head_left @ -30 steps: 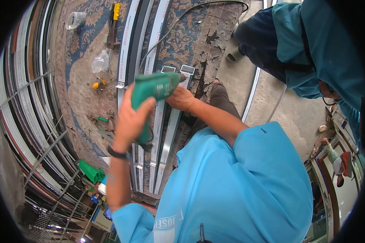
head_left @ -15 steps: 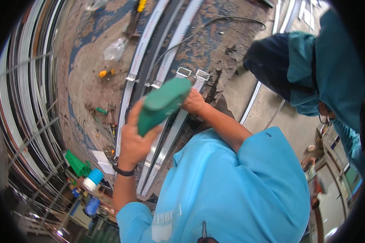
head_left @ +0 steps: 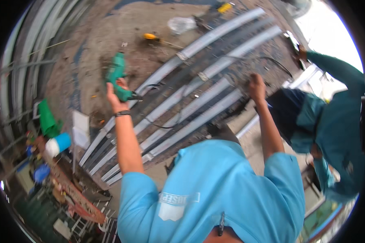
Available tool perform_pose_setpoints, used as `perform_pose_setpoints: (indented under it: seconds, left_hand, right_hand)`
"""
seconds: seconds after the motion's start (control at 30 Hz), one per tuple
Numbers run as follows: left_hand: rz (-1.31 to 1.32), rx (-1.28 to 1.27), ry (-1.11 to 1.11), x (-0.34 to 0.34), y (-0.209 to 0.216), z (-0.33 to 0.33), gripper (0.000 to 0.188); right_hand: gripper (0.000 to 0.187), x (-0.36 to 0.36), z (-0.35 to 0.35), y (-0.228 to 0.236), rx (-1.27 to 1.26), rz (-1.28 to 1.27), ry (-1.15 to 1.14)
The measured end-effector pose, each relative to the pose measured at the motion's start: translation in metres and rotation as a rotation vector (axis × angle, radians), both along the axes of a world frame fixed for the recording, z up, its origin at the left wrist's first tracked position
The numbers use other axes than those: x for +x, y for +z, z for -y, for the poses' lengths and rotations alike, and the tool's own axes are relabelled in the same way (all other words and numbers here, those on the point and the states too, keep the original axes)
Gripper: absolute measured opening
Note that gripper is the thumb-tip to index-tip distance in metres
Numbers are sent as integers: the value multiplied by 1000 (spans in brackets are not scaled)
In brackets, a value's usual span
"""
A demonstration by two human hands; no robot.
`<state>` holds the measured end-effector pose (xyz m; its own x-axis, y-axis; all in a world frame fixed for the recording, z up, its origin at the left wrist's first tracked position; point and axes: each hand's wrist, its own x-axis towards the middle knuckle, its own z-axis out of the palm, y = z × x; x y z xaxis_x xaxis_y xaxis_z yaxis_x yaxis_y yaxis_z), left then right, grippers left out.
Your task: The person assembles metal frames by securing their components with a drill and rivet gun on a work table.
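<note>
Head view: since the earlier frame, the green drill has moved off the near bar ends and over to our left, onto the far side of the bars; our right hand has come away from the drill and the bar; the whole view has swung, so the bars now slant from lower left to upper right.

Drill is in our left hand, fingers clamped round its grip, body pointing away from us; can't tell if it rests on the worn brown carpet or hangs just over it; dark wristband on that arm. Right hand is raised just beyond the upper ends of the two nearer metal bars; too blurred, we can't tell if its fingers are apart, together or clamped on something.

Longer metal bars lie beyond the nearer pair; black cable curves across them; yellow-handled screwdriver and crumpled clear plastic bag lie on the carpet past the bars; at lower left, white sheet, green cloth, blue-and-white container; co-worker in teal is at right, one arm stretched toward the far edge.
</note>
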<state>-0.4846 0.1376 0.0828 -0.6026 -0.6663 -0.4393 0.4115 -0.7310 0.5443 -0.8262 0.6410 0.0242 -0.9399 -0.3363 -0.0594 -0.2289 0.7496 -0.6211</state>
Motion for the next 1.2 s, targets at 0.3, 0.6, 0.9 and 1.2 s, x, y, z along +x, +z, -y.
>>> perform_pose_setpoints:
  seconds: [0.3,0.6,0.9,1.2]
  left_hand:
    - [59,-41,33,-47,-77,62,49]
    - [268,-208,-137,-65,-68,57,52]
    - [881,-478,-275,-53,-50,31,43]
    - [1386,-1055,267,89,-31,60,41]
  right_hand:
    - [17,36,2,55,129,26,635]
    - [13,26,10,54,393,84,744]
    - [11,26,15,56,317,82,710]
    - [7,24,19,52,347,36,776]
